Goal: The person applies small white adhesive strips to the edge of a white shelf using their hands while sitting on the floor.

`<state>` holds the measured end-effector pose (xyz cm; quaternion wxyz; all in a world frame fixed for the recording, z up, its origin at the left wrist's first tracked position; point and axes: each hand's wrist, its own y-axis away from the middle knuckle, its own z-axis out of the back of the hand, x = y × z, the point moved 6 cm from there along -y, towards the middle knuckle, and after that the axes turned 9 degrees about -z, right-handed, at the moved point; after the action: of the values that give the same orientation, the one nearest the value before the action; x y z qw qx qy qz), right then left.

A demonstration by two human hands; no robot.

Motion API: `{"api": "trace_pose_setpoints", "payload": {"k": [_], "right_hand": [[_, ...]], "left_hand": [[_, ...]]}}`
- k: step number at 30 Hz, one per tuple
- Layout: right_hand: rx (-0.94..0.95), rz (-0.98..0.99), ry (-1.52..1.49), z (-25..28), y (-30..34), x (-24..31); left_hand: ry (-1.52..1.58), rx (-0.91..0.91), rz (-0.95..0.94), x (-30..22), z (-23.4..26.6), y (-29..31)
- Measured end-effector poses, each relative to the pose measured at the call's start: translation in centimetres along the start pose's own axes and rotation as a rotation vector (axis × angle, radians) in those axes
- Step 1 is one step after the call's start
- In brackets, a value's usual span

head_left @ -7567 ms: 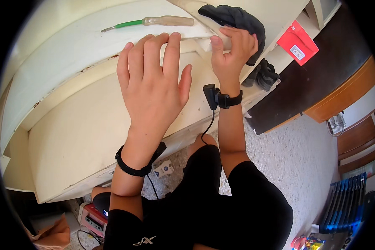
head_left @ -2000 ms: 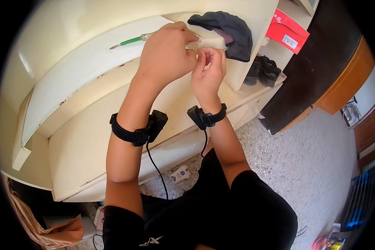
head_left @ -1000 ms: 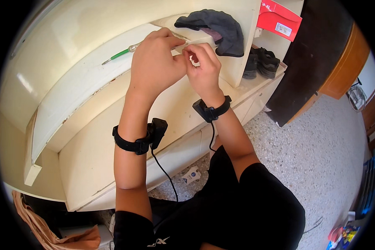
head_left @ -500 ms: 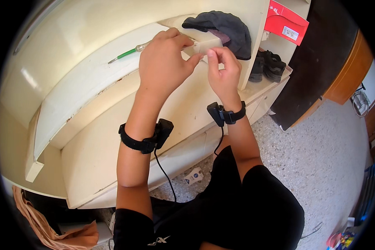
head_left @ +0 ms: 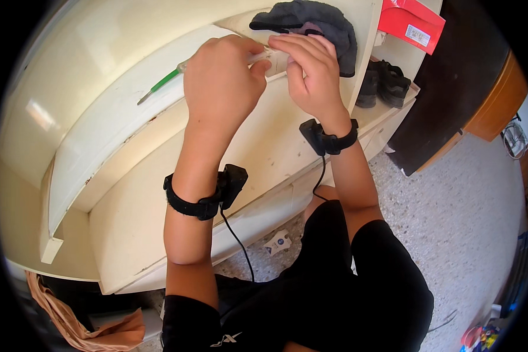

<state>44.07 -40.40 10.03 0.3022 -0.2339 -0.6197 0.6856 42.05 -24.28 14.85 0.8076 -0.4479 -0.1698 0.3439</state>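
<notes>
My left hand (head_left: 223, 76) is curled around the clear handle of a screwdriver (head_left: 163, 85). Its green shaft points down to the left, over a white shelf board (head_left: 108, 120). A pale translucent piece shows between the left thumb and forefinger; I cannot tell whether it is the handle's end. Close by on the right, my right hand (head_left: 315, 73) has its fingers stretched out, with the thumb apart below them. Those fingertips are beside the left thumb at the board's far end, and nothing shows in them. Behind the right hand lies a dark grey cloth (head_left: 334, 29).
An upright panel (head_left: 366, 41) stands right of the cloth. Beyond it are a red box (head_left: 412, 23) and black shoes (head_left: 393, 85). A lower cream shelf (head_left: 152, 217) runs beneath my forearms. Brown fabric (head_left: 70, 317) hangs at the lower left, and a small tag (head_left: 278, 242) lies on the speckled floor.
My hands have drawn slightly apart. The right fingers have gone from a pinch to stretched out, the left hand has curled more, and the screwdriver tip has swung lower and leftward.
</notes>
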Motion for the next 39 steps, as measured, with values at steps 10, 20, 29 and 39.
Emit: {"api": "trace_pose_setpoints", "payload": {"k": [10,20,29,39], "right_hand": [[0.071,-0.009,-0.016,0.6,-0.1,0.1],[0.150,-0.066,-0.041,0.8,-0.1,1.2],[0.031,-0.065,-0.041,0.5,0.1,0.2],[-0.058,-0.118,-0.042,0.3,0.6,0.7]], "left_hand": [[-0.188,0.090,0.120,-0.7,-0.3,-1.6],[-0.162,0.145,0.011,-0.4,0.1,-1.7],[-0.191,0.002,-0.143,-1.2,-0.3,-1.1],[-0.782,0.217,-0.569,-6.0,-2.0,-0.5]]}}
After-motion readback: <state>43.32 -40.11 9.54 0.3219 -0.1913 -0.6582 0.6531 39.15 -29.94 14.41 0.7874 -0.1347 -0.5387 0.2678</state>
